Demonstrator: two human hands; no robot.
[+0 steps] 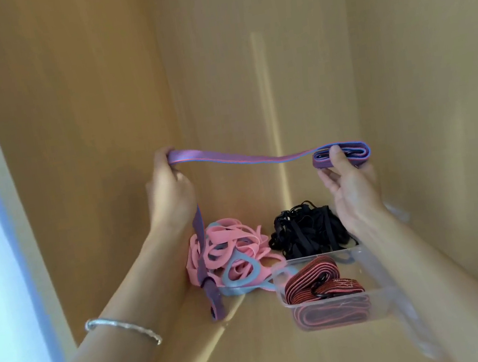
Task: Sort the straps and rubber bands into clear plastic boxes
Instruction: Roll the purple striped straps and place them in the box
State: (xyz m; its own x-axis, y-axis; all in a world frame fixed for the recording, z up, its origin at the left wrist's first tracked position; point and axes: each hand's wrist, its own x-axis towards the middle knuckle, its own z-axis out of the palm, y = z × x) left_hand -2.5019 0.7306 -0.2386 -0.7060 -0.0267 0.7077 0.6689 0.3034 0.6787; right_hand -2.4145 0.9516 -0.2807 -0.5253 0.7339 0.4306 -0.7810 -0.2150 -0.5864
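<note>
1. Clear plastic box sits on the wooden shelf, front right, under the right forearm. No lid on it.
2. In the box: red-and-black straps, folded into flat bundles, with a black hook showing between them. One more bundle lies low against the box's front wall.
3. Loose on the shelf, outside the box: a pile of pink and blue rubber bands at back left, touching the box's left corner, and a tangle of black straps at back right, just behind the box.
4. Something clear and blurred lies at the right edge by the right arm; can't tell what it is.
5. Purple strap is in the air above the piles, strung between both hands and sagging slightly mid-span.
6. Left hand: raised, back toward the camera, fingers curled, pinching the strap at its top. The strap's free tail hangs from this hand across the pink pile to the shelf front.
7. Right hand: raised, palm toward the camera, gripping the folded part of the strap, thumb on the near side and fingers behind.
8. Silver bracelet on the left wrist.
</note>
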